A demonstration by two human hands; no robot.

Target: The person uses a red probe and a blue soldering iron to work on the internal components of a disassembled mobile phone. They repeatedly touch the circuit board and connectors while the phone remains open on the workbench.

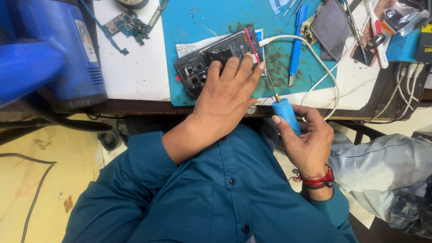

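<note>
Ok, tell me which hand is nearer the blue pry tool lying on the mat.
Right. The right hand holds the blue electric screwdriver at the desk edge, just below the blue pry tool. The left hand rests on the opened phone, farther to the tool's left.

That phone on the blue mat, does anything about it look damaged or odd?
Yes. The phone lies with its back cover off, insides and camera modules bared, under the left hand. The blue mat around it is smeared with dark grime. The right hand grips a blue screwdriver.

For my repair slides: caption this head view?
Left hand steadies an opened phone on a teal mat; right hand holds a blue screwdriver.
</note>
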